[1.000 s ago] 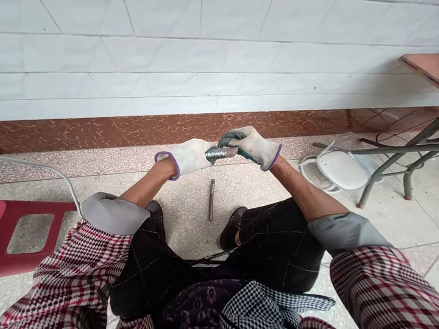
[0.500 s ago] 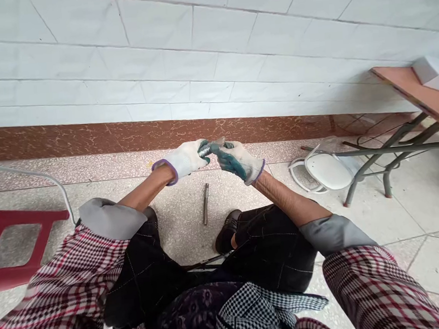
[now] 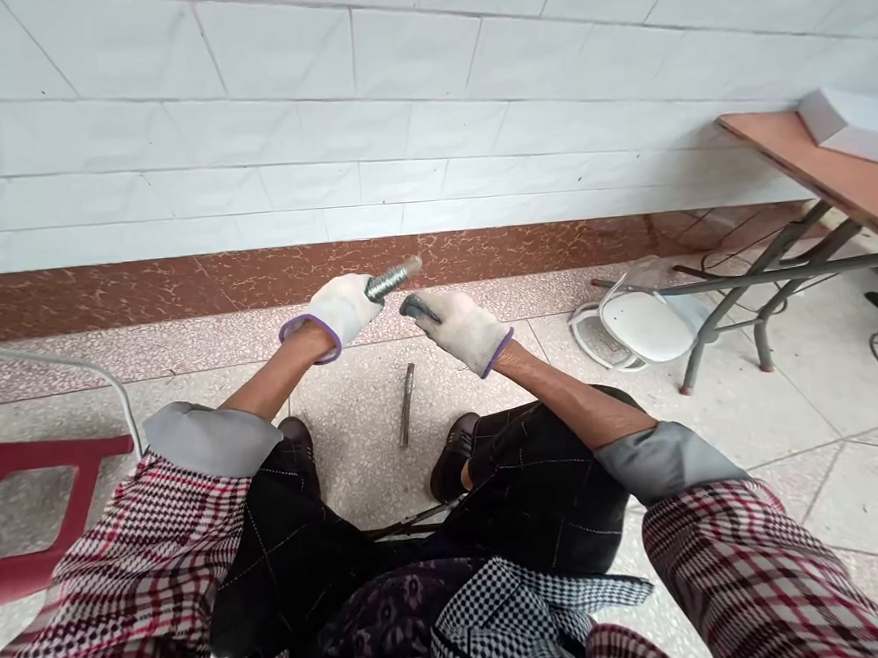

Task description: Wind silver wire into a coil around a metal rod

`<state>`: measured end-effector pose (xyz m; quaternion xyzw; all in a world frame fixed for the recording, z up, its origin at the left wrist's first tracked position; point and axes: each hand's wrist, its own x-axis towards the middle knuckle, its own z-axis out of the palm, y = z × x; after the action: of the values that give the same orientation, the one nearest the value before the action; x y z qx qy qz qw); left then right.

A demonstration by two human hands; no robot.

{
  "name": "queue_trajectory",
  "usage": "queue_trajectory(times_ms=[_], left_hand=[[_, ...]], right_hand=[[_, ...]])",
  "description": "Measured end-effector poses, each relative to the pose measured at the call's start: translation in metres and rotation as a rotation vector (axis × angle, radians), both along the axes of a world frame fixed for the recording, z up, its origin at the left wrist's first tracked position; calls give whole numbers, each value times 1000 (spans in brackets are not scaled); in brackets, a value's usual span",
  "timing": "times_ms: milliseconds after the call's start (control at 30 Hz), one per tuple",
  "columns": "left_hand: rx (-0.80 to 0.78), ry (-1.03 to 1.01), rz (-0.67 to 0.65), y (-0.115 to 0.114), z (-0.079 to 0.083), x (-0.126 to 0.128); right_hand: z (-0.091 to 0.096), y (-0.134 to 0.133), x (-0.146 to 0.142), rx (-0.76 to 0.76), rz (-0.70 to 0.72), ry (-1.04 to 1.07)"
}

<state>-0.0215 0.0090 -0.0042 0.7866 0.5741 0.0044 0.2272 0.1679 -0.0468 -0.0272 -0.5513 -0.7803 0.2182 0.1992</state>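
My left hand (image 3: 337, 316), in a white knit glove with a purple cuff, is shut around the end of a metal rod wound with silvery wire (image 3: 392, 279). The rod's wound part sticks up and to the right from the fist. My right hand (image 3: 458, 330), in a matching glove with green-stained fingertips, is a short gap to the right of the rod, not touching it. Its fingers are bunched together and hold nothing. Below the hands, a short dark metal rod (image 3: 407, 404) lies on the speckled floor between my feet.
A red plastic stool (image 3: 31, 508) stands at the left, with a white cable (image 3: 57, 352) curving above it. On the right are a white chair seat (image 3: 645, 327) on its side and a brown-topped folding table (image 3: 834, 176). A brown skirting strip (image 3: 255, 277) runs along the white tiled wall ahead.
My hands have moved apart. My right hand has let go of the wire-wound rod and drawn back, and the left hand has carried the rod up and to the left.
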Motion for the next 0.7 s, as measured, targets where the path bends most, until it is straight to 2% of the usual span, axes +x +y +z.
queue_trajectory(times_ms=[100, 167, 267, 333, 400, 467, 533, 600, 700], left_hand=[[117, 285, -96, 3, -6, -3], [91, 355, -200, -1, -6, -3], [-18, 196, -279, -11, -2, -2], [-96, -12, -252, -16, 2, -1], [-124, -152, -188, -16, 4, -2], [-109, -157, -118, -12, 5, -2], [-48, -91, -93, -6, 4, -3], [38, 28, -105, 0, 1, -4], [127, 288, -151, 3, -7, -4]], right_hand=[[13, 1, 6, 2, -9, -226], [20, 8, 15, 20, -42, -247], [16, 26, 30, 31, -65, -3], [5, 35, 34, -10, -70, 199], [-7, 38, 31, -65, -99, 271], [-16, 33, 21, -99, -87, 214], [-18, 23, 9, -104, -19, 112], [-15, 12, -1, -105, 53, -6], [-3, 2, -5, -110, 86, -186]])
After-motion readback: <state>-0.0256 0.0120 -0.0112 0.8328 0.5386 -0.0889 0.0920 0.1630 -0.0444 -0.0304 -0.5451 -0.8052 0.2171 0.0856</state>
